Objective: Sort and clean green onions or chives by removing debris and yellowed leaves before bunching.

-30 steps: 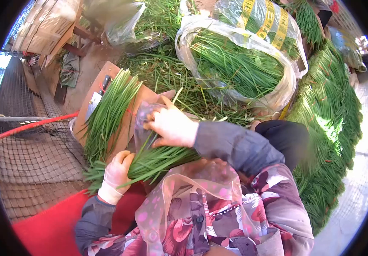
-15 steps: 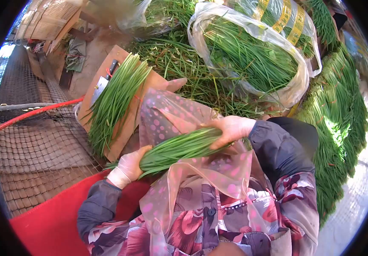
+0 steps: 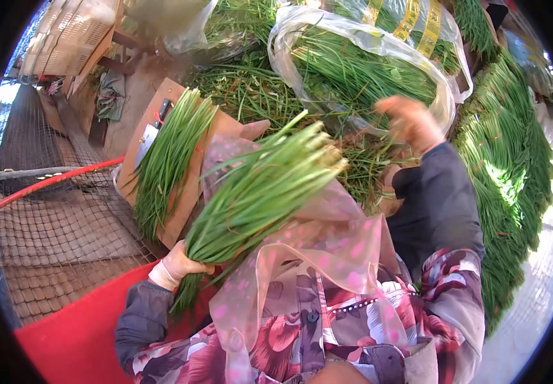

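Note:
My left hand (image 3: 183,265), in a whitish glove, is wrapped around the leafy end of a bunch of garlic chives (image 3: 267,192). The bunch slants across my lap over a pink dotted clear apron (image 3: 347,237), its pale cut stems fanned toward the upper right. My right hand (image 3: 411,121) is off the bunch, raised near the rim of the open plastic bag (image 3: 446,118); motion smears its fingers. Another bunch of chives (image 3: 174,163) lies on a wooden board (image 3: 180,214) at the left, partly covering a knife (image 3: 146,142).
Loose chives and trimmings (image 3: 244,93) cover the ground ahead, and more chives fill the plastic bag. Tied bunches (image 3: 500,173) are stacked along the right. At the left are wire mesh (image 3: 58,237), a red hose (image 3: 52,182) and a plastic crate (image 3: 74,38).
My right hand has let go of the bunch and moved up and right toward the bag. The bunch, kept in my left hand, has tilted with its stem end raised and spread.

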A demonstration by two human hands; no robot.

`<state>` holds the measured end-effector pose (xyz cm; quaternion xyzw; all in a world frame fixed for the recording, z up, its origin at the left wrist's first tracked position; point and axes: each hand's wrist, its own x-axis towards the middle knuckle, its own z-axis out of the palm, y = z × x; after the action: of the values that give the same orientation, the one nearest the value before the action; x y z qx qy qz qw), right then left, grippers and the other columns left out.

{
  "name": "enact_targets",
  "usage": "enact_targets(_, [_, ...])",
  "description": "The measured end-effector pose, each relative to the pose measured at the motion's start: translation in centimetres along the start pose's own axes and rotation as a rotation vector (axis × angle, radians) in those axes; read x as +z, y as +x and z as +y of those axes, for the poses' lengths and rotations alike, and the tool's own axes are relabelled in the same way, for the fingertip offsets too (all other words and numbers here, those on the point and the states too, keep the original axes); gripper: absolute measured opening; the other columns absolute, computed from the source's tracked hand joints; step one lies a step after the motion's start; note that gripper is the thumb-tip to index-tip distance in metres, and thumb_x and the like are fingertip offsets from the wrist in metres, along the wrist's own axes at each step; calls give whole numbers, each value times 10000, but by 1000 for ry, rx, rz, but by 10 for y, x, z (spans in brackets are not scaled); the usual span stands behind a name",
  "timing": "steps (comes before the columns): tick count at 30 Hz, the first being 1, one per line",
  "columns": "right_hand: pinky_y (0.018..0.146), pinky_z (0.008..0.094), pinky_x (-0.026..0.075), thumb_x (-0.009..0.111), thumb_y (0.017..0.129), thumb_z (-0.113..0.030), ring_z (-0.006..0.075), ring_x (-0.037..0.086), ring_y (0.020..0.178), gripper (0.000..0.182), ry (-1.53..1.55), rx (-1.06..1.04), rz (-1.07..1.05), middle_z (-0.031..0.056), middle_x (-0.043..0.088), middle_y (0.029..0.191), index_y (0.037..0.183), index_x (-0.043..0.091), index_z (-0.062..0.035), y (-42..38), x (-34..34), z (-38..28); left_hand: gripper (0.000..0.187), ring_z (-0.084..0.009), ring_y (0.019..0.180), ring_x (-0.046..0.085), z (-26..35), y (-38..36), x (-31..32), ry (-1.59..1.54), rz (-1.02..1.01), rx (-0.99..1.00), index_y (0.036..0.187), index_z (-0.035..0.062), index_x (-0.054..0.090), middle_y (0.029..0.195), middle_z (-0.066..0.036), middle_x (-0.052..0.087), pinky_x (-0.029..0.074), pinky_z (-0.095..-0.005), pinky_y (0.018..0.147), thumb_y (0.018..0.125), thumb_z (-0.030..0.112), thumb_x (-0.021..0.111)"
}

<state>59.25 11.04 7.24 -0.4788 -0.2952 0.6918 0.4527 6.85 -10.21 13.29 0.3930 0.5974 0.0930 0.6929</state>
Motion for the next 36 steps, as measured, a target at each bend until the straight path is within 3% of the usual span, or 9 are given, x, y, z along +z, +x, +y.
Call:
enact_targets(4, [376, 229, 285, 541, 927, -225, 49, 374, 406, 369, 204, -289, -204, -62, 461, 547, 1226, 528, -8, 11, -39, -4, 486, -147, 801, 626, -8, 18, 8, -107, 117, 118, 1120, 5, 614, 947, -57, 670, 510, -302, 731, 646, -38, 713])
enact_targets(6, [502, 260, 455, 543, 930, -265, 125, 578, 560, 425, -771, 254, -178, 22, 645, 723, 1284, 510, -34, 1, 37, 28, 473, -148, 793, 619, 2, 24, 23, -122, 195, 160, 1113, -7, 605, 945, -62, 660, 513, -300, 700, 652, -46, 704])
enact_targets(8, [725, 295, 519, 603, 896, -267, 187, 668, 808, 421, -1782, -59, -116, 118, 699, 926, 1261, 557, -63, 0, 50, 68, 503, -148, 799, 623, -4, 32, 26, 41, 281, 243, 1142, -10, 575, 980, -66, 654, 520, -308, 720, 659, -38, 712])
enact_targets(10, [882, 281, 479, 653, 850, -156, 166, 637, 970, 397, -723, -216, -58, 115, 686, 1024, 1227, 588, -50, 15, 72, 79, 514, -147, 810, 625, -26, 49, 29, 86, 329, 362, 1154, -5, 556, 993, -64, 651, 525, -306, 716, 667, -34, 718])
enact_targets(14, [1003, 437, 404, 722, 765, -398, 334, 553, 1153, 430, -1239, -827, -260, 141, 662, 1102, 1007, 703, -44, 19, 163, 56, 517, -143, 825, 630, -36, 54, 39, -75, 382, 247, 1164, 12, 521, 1003, -54, 644, 537, -287, 677, 693, -26, 729])
enact_targets(20, [1070, 554, 231, 594, 606, -793, 389, 460, 1231, 892, -1895, -398, -417, 184, 637, 1132, 1141, 656, -82, 39, 195, 87, 412, -145, 668, 618, -41, 57, 49, -176, 461, 258, 1113, 18, 520, 922, -57, 641, 530, -284, 572, 741, -23, 693])
enact_targets(26, [1052, 515, 256, 632, 594, -757, 324, 591, 1069, 843, -1455, -243, -632, 193, 667, 1031, 1118, 659, -97, 50, 206, 103, 415, -159, 817, 648, -60, 72, 40, -50, 487, 471, 1121, 16, 526, 983, -59, 664, 526, -286, 733, 747, 34, 705])
enact_targets(30, [1036, 395, 323, 726, 733, -412, 286, 569, 1070, 448, -1117, -162, -509, 140, 656, 1080, 1042, 699, -88, 31, 207, 99, 455, -151, 910, 645, -65, 75, 37, -307, 510, 291, 1139, 15, 535, 1020, -72, 672, 501, -282, 816, 732, 74, 729])
enact_targets(36, [676, 272, 511, 638, 862, -188, 150, 635, 677, 255, -522, 10, -379, 55, 684, 891, 1036, 659, -2, 33, 193, 101, 579, -159, 994, 618, -18, 46, 32, 195, 414, 298, 1198, 11, 499, 1085, -90, 647, 481, -291, 879, 688, 93, 762])
